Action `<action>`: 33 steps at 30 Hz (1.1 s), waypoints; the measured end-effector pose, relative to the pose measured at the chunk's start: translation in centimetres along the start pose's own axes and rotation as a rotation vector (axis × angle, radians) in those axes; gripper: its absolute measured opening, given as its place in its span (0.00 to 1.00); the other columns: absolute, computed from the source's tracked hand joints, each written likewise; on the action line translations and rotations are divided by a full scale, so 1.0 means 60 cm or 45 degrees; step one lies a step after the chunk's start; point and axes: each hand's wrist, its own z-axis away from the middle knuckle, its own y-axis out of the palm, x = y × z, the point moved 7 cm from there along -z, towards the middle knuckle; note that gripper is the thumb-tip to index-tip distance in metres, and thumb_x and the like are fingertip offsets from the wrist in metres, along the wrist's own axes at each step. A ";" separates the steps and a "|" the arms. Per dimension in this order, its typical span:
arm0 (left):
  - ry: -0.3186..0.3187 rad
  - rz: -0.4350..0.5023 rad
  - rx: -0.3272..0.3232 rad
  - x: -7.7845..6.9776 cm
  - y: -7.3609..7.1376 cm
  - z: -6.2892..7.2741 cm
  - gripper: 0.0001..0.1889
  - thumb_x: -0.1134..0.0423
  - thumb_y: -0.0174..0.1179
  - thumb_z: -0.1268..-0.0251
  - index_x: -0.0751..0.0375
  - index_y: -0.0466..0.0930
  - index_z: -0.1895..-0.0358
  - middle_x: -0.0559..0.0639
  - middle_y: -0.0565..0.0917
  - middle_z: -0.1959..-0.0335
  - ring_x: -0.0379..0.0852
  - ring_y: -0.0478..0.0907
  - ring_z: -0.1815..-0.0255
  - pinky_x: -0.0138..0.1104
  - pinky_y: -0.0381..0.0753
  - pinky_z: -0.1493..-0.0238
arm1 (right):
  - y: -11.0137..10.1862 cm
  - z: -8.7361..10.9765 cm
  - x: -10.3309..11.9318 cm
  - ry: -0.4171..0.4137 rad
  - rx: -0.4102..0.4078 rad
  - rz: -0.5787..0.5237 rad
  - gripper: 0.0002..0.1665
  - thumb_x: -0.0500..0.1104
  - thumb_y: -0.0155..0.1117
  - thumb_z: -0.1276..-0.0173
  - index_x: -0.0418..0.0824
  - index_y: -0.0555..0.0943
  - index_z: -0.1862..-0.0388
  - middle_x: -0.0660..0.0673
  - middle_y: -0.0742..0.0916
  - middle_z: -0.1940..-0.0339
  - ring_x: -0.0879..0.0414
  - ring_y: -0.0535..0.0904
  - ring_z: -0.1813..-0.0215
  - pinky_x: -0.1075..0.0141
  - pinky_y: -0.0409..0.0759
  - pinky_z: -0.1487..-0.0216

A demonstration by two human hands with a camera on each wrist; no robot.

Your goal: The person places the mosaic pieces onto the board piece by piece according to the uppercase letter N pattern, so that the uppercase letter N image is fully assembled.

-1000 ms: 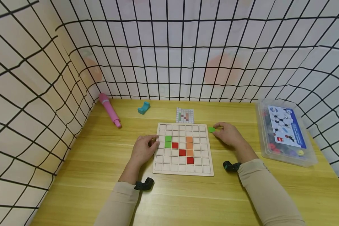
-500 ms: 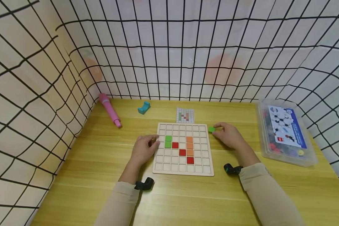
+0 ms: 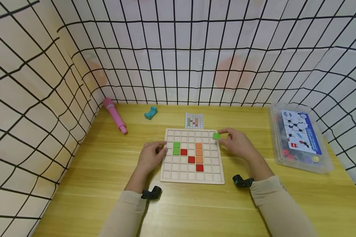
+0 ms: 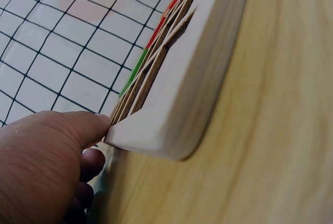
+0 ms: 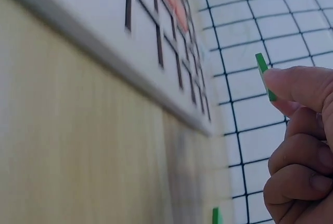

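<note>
A square wooden grid board (image 3: 212, 170) lies on the table, its cells holding several colored tiles. Two green tiles (image 3: 176, 148) sit at the left, red tiles (image 3: 191, 160) run diagonally, and orange tiles (image 3: 199, 152) form a column. Over the board's far right corner, my right hand (image 3: 237, 143) pinches a green square tile (image 3: 216, 136) between thumb and index finger; the right wrist view shows this tile (image 5: 264, 75) tilted and raised. My left hand (image 3: 151, 156) touches the board's left edge with relaxed thumb and index fingertips; the thumb (image 4: 86, 127) meets the rim.
A patterned card (image 3: 194, 121) lies behind the board. Far left are a pink pen-like object (image 3: 115, 115) and a teal curved block (image 3: 151, 113). A clear plastic box (image 3: 296, 138) stands right. Another green piece (image 5: 216, 215) shows in the right wrist view. Black mesh surrounds the table.
My right hand has lifted the green tile from beside the board and brought it left over the far right corner. The left hand and the tiles on the board stay put.
</note>
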 end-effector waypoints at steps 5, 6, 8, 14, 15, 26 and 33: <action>0.006 -0.001 -0.005 -0.002 -0.002 0.001 0.17 0.54 0.65 0.30 0.53 0.86 0.41 0.48 0.81 0.71 0.47 0.69 0.62 0.37 0.67 0.60 | 0.014 0.013 0.026 -0.047 0.017 -0.019 0.23 0.50 0.65 0.26 0.47 0.78 0.36 0.49 0.74 0.78 0.54 0.67 0.79 0.66 0.65 0.78; 0.004 0.000 -0.004 -0.002 -0.002 0.002 0.17 0.54 0.64 0.30 0.52 0.86 0.41 0.48 0.81 0.71 0.46 0.69 0.62 0.36 0.67 0.60 | 0.018 0.015 0.031 -0.058 0.020 -0.020 0.22 0.50 0.65 0.26 0.46 0.79 0.36 0.49 0.73 0.79 0.55 0.66 0.80 0.66 0.64 0.78; 0.006 -0.006 -0.003 -0.002 -0.002 0.002 0.17 0.54 0.64 0.30 0.52 0.86 0.41 0.48 0.81 0.71 0.46 0.69 0.62 0.36 0.67 0.60 | 0.025 0.020 0.040 -0.074 0.029 -0.025 0.22 0.49 0.66 0.27 0.46 0.79 0.37 0.50 0.71 0.81 0.55 0.64 0.81 0.66 0.62 0.79; 0.010 -0.006 -0.009 -0.003 -0.003 0.002 0.18 0.54 0.64 0.30 0.53 0.86 0.41 0.48 0.81 0.71 0.47 0.69 0.62 0.37 0.66 0.60 | 0.045 0.031 0.062 -0.108 0.046 0.004 0.21 0.48 0.68 0.28 0.47 0.81 0.39 0.51 0.70 0.81 0.55 0.63 0.81 0.67 0.61 0.79; 0.009 -0.007 -0.008 -0.003 -0.003 0.002 0.18 0.54 0.65 0.30 0.53 0.86 0.41 0.48 0.81 0.71 0.47 0.69 0.62 0.36 0.66 0.60 | 0.049 0.033 0.066 -0.114 0.050 0.007 0.21 0.48 0.68 0.29 0.47 0.81 0.39 0.51 0.70 0.81 0.55 0.63 0.81 0.67 0.60 0.79; 0.009 -0.008 -0.003 -0.004 -0.005 0.001 0.18 0.54 0.65 0.30 0.52 0.86 0.40 0.48 0.81 0.71 0.47 0.69 0.62 0.36 0.66 0.60 | 0.095 0.047 0.094 -0.206 0.093 0.015 0.20 0.51 0.70 0.31 0.49 0.83 0.42 0.51 0.70 0.80 0.56 0.63 0.79 0.67 0.61 0.77; 0.011 -0.005 -0.002 -0.004 -0.003 0.002 0.18 0.54 0.65 0.30 0.53 0.86 0.41 0.48 0.81 0.71 0.46 0.69 0.62 0.36 0.66 0.60 | 0.136 0.048 0.105 -0.208 0.142 0.007 0.16 0.49 0.69 0.30 0.52 0.83 0.45 0.52 0.69 0.82 0.58 0.64 0.79 0.68 0.61 0.75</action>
